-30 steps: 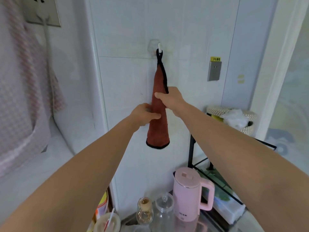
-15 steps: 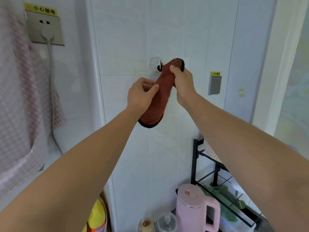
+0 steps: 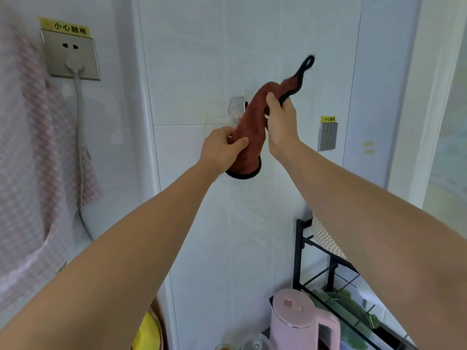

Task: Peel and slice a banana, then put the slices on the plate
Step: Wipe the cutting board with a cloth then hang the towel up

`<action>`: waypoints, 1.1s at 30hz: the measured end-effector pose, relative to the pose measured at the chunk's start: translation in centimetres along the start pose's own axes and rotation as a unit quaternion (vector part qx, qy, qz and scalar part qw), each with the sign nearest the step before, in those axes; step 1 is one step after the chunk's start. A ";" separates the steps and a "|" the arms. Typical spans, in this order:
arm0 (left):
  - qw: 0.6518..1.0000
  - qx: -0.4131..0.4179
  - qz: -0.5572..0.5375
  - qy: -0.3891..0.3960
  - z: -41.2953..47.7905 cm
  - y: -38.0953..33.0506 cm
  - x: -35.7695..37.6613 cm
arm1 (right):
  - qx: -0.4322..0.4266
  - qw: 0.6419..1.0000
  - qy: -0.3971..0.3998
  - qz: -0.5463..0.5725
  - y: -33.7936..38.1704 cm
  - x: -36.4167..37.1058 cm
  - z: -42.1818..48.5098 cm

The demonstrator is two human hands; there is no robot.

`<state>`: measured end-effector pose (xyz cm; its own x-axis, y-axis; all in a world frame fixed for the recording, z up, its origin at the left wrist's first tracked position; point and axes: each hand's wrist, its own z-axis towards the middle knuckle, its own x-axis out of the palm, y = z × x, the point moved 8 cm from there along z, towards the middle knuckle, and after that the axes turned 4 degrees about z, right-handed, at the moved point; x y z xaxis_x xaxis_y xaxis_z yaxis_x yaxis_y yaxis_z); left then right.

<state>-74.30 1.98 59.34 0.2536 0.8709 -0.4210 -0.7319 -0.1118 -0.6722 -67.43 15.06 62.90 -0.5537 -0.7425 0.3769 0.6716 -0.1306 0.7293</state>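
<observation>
White tiled wall (image 3: 192, 72) fills the view. Pink checked cloth (image 3: 22, 152) hangs along the left edge. Black rack (image 3: 326, 251) stands at lower right, holding a woven basket (image 3: 326, 238) partly hidden by the right arm, with something green on the shelf below. Pink kettle (image 3: 300, 322), lid closed, at the bottom, just beside the rack. Socket (image 3: 70, 55) at upper left with a white plug in it, cord running down; yellow label above it. Small grey wall plate (image 3: 327, 136) right of centre, also yellow-labelled.

Both arms reach up toward the wall. Red-brown towel (image 3: 252, 122), black-edged, is held between the hands, tilted, its loop (image 3: 307, 63) free in the air up and to the right of the clear hook (image 3: 237, 108). Left hand (image 3: 222, 150) closed on the towel's lower part, thumb across the front. Right hand (image 3: 280, 120) closed on the upper part, just below the loop.

Banana, plate: neither visible in this view; location cannot be told.
</observation>
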 end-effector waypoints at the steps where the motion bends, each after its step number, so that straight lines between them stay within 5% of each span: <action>1: 1.000 -0.004 0.003 0.004 -0.1 0.2 0.2 | 0.004 1.000 -0.015 -0.009 -0.5 -0.7 -0.1; 7: 0.977 -0.112 -0.097 0.155 -4.9 2.6 6.2 | 0.087 0.992 -0.071 -0.066 -4.0 -7.0 -4.3; 17: 0.832 -0.285 -0.231 0.417 -23.6 7.9 22.2 | 0.271 0.941 -0.076 -0.188 -11.7 -20.6 -20.3; 21: 0.819 -0.304 -0.186 0.449 -31.4 8.0 26.3 | 0.354 0.912 -0.146 -0.148 -11.4 -27.6 -28.4; 28: 0.810 -0.313 -0.156 0.471 -44.3 4.8 32.1 | 0.423 0.851 -0.087 -0.300 -7.6 -38.9 -42.6; 33: 0.786 -0.311 -0.185 0.502 -53.2 0.9 35.9 | 0.447 0.828 -0.153 -0.303 -2.7 -46.6 -52.1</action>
<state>-32.22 7.72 11.18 0.9754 0.1182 -0.1860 -0.1197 -0.4244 -0.8975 -17.75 15.76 13.62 -0.8459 -0.5001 -0.1852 -0.3314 0.2207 0.9173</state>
